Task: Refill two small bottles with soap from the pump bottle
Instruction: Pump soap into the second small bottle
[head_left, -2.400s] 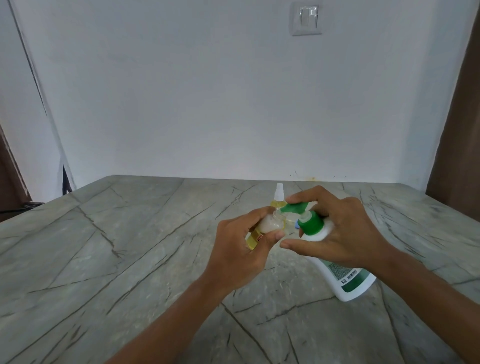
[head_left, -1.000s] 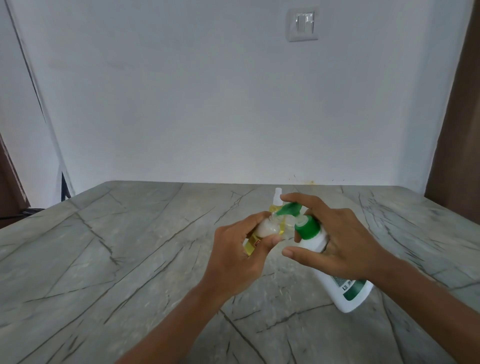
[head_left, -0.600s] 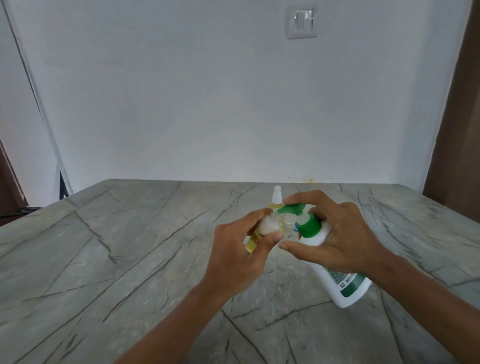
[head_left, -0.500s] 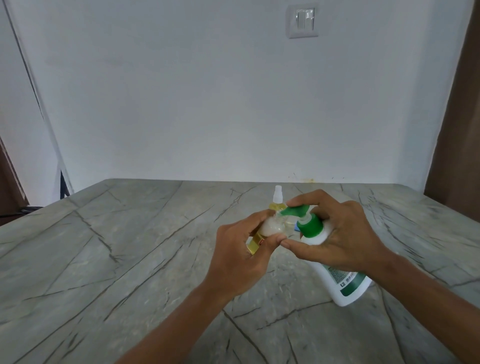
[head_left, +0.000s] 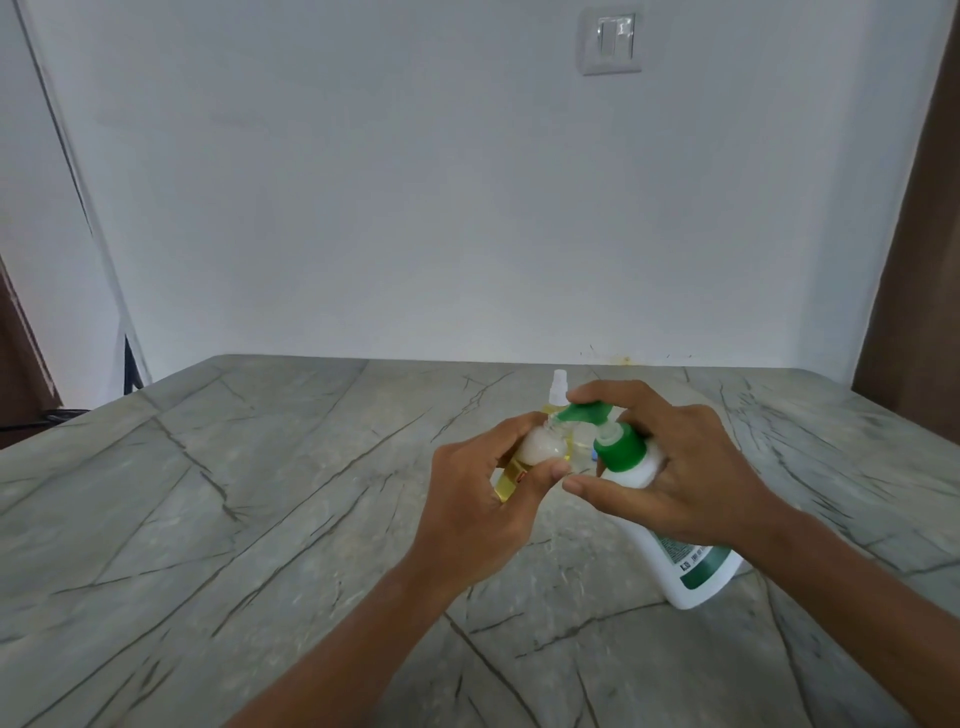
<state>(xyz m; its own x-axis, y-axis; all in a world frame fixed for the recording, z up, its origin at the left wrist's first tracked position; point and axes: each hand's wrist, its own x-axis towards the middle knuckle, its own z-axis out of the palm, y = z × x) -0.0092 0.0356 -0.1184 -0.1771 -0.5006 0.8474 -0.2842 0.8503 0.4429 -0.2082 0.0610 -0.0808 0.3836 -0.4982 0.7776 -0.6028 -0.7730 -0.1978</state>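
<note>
Marble table (head_left: 260, 493) — left hand (head_left: 478, 514) grips small bottle (head_left: 537, 448), right hand (head_left: 691, 478) pump bottle (head_left: 698, 569).

The table (head_left: 260, 493) looks like stone, grey-green with dark veins, smooth with a dull sheen. The pump bottle (head_left: 691, 566) is smooth white plastic, faintly glossy; its pump head (head_left: 587, 413) and collar (head_left: 616, 451) are green plastic. The near small bottle (head_left: 540, 448) is cloudy, translucent plastic with a shiny gold-yellow label (head_left: 506, 480). The far small bottle (head_left: 559, 387) has a white plastic cap. The wall (head_left: 415, 208) is matt paint; the switch plate (head_left: 613, 44) is glossy plastic.
</note>
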